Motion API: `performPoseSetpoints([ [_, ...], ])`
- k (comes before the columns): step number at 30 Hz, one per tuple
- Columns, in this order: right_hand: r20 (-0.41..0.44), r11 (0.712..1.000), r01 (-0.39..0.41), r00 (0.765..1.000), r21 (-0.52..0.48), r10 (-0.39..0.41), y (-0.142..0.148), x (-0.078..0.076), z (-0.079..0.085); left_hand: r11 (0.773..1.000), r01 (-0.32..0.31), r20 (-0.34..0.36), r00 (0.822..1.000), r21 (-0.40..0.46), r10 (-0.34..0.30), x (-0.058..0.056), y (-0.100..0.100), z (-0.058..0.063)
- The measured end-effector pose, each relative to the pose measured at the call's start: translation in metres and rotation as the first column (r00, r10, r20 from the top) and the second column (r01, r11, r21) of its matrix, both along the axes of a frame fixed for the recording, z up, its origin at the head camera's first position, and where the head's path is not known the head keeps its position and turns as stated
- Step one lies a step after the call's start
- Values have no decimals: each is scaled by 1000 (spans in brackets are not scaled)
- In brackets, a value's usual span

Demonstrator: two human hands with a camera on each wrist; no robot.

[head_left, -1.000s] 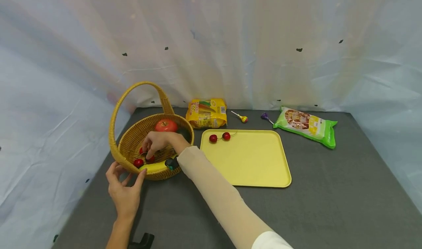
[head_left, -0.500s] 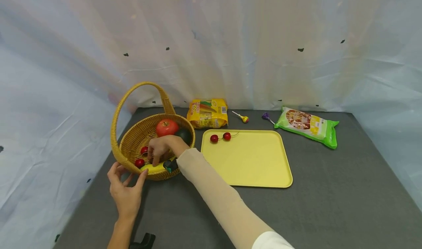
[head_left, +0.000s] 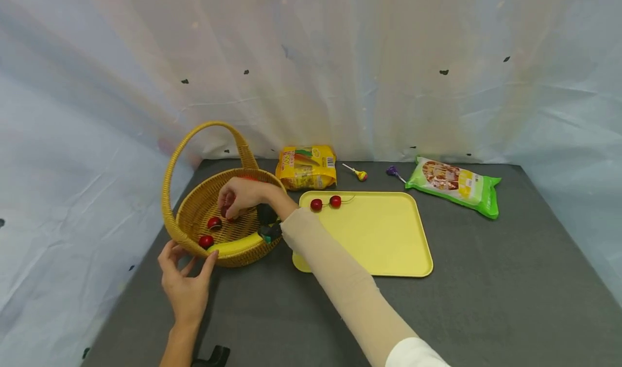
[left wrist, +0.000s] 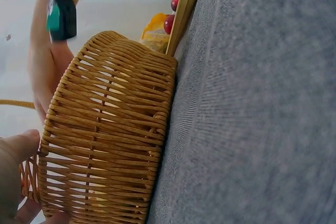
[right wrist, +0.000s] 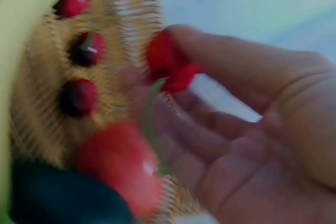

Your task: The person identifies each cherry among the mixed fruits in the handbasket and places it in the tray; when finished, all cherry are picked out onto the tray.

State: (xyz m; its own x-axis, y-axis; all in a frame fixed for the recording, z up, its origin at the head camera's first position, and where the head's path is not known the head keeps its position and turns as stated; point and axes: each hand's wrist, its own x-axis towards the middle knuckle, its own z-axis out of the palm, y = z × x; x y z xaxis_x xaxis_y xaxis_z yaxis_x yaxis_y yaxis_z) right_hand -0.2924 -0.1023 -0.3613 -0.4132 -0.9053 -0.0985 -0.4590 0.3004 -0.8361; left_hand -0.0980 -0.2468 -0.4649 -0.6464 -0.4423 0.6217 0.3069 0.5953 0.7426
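Because the cherry (right wrist: 163, 51) is pinched just between the thumb and fingertips of the nearly closed right hand (head_left: 243, 192), it could slip out and roll among the loose cherries (right wrist: 90, 48) in the wicker basket (head_left: 191, 210). It looks bright red and rounded, though blur hides its exact outline, and sits inside the basket's rim, beyond the banana (head_left: 238, 244). The left hand (head_left: 184, 289), thumb and fingers curled on that rim, holds only the basket; a slackened grip could let a knock shift it on the bench (head_left: 510, 280).
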Motion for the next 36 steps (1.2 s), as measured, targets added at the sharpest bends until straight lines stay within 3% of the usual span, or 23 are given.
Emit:
performPoseSetpoints([
  [4,-35,974,63,997,-219,-72,45,-15,12,1000,5,-33,999,-15,-5,1,3,2],
  [7,-75,943,142,982,-301,-172,93,-23,10,1000,14,-55,998,-17,-15,4,8,10],
  [12,-86,916,306,937,-259,-338,181,-30,-14,1000,23,-76,997,-17,-24,10,18,22],
  [18,-30,881,442,891,-169,-453,260,-21,-53,998,55,-112,992,-27,-57,12,23,28],
  [24,-103,881,459,877,-109,-470,291,-15,-77,998,50,-108,993,-32,-53,12,23,31],
  [36,-140,892,452,882,-21,-450,298,-17,-90,998,48,-98,994,-38,-52,13,23,31],
])
